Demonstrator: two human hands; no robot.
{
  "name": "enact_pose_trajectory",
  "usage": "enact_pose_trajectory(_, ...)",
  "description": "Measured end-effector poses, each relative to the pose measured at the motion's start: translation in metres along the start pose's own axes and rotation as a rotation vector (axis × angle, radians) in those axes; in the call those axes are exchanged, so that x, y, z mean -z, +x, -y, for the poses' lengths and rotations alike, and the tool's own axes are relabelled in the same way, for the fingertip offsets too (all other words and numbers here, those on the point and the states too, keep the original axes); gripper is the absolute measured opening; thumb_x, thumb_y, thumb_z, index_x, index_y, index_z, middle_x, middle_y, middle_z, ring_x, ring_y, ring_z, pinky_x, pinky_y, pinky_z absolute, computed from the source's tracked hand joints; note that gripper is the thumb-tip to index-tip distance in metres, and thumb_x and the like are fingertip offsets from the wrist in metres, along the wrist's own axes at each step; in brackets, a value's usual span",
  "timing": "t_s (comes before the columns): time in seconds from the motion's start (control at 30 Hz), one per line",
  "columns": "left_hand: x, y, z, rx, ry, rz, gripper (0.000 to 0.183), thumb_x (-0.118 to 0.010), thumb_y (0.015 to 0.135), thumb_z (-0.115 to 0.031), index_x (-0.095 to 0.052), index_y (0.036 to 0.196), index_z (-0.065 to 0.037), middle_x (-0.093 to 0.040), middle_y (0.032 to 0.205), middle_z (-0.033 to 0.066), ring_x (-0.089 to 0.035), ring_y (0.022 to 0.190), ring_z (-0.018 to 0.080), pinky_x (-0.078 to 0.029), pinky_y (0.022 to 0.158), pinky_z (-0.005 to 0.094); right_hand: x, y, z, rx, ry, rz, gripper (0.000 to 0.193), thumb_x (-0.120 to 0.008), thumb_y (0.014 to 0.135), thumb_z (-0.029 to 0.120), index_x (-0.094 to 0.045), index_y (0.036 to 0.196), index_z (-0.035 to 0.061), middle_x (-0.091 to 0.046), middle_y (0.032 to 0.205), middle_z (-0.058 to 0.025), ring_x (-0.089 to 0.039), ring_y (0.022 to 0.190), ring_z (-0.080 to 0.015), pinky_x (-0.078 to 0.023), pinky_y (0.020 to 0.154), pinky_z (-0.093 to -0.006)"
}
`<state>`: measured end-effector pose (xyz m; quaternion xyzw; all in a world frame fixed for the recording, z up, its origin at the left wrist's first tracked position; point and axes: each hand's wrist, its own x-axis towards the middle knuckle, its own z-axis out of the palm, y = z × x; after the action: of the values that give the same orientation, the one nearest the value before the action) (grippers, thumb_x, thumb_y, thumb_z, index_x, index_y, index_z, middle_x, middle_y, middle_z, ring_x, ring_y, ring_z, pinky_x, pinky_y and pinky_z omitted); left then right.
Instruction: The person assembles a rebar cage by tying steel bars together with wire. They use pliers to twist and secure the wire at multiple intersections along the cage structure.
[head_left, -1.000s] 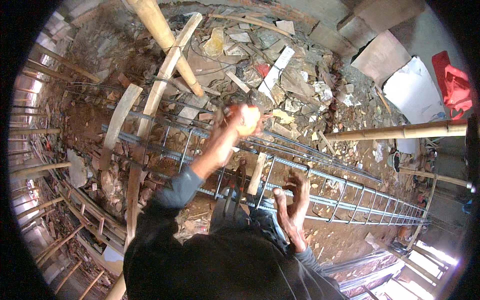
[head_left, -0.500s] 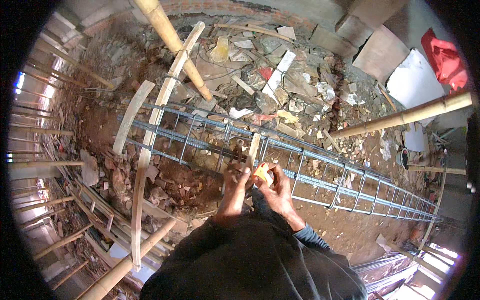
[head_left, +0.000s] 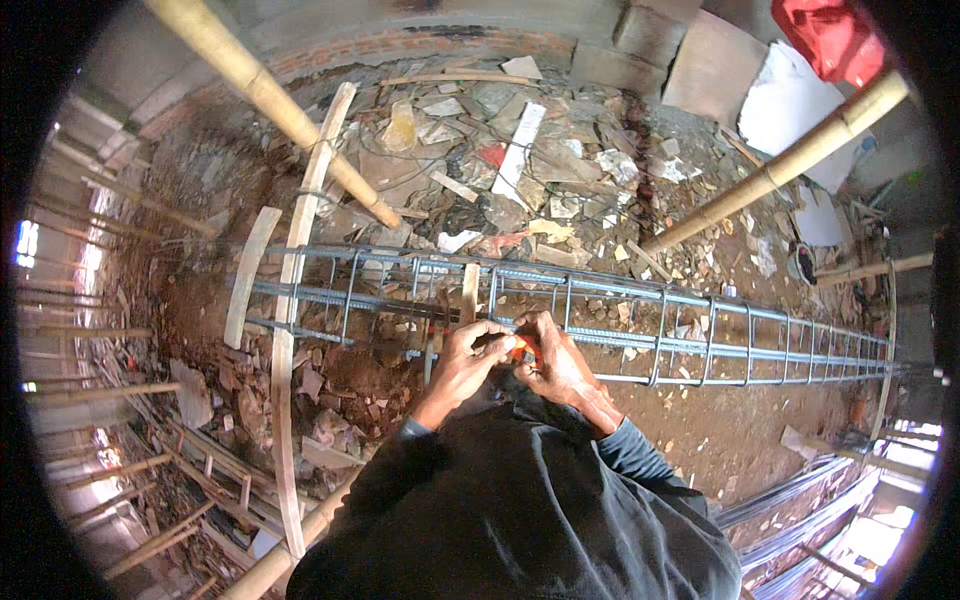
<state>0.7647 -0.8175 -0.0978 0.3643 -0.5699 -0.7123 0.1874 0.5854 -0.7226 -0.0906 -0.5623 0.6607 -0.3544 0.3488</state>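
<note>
Close in front of my body, my two hands meet over a small orange-red thing (head_left: 524, 350) with a dark patch; the fingers hide most of it and its kind is unclear. My right hand (head_left: 566, 372) is closed around it from the right. With thumb and fingertips together, my left hand (head_left: 468, 366) pinches at its left edge. Just beyond the hands runs a long reinforcing-bar cage (head_left: 620, 286), its bars tied with square stirrups. A short wooden strip (head_left: 470, 292) lies across the cage right beyond my left hand.
A long wooden batten (head_left: 283, 390) and a shorter one (head_left: 250, 280) cross the cage's left part. Bamboo poles slant in at upper left (head_left: 270, 100) and right (head_left: 780, 165). Broken tile and rubble (head_left: 420, 160) cover the ground beyond. Steel rods (head_left: 800, 505) lie at lower right.
The view has shifted, so the cage lies more level across it. My left hand has come up against the orange-red thing, which shows less of its pale and yellow side.
</note>
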Motion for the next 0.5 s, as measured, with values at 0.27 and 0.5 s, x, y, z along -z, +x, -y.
enact_pose_trajectory(0.27, 0.04, 0.062, 0.043, 0.182, -0.067, 0.026, 0.024, -0.071, 0.101, -0.023, -0.068, 0.115, -0.003, -0.068, 0.094, 0.0052, -0.064, 0.083, 0.0151, -0.053, 0.081, 0.0328, 0.08, -0.028, -0.07, 0.011, -0.189, -0.093, 0.042, -0.075, 0.097, 0.041, -0.064, 0.098, 0.0001, -0.067, 0.087, -0.0213, -0.069, 0.088, -0.0431, -0.054, 0.076, -0.0501)
enact_pose_trajectory(0.5, 0.044, 0.144, 0.066, -0.391, 0.715, 0.015, 0.015, -0.068, 0.097, -0.01, -0.073, 0.111, -0.006, -0.067, 0.113, 0.0122, -0.065, 0.108, 0.0316, -0.05, 0.097, 0.0429, 0.105, 0.006, -0.175, -0.053, -0.541, -0.196, 0.023, -0.069, 0.098, 0.029, -0.077, 0.107, 0.0097, -0.071, 0.098, -0.016, -0.067, 0.102, -0.0376, -0.056, 0.087, -0.0474)
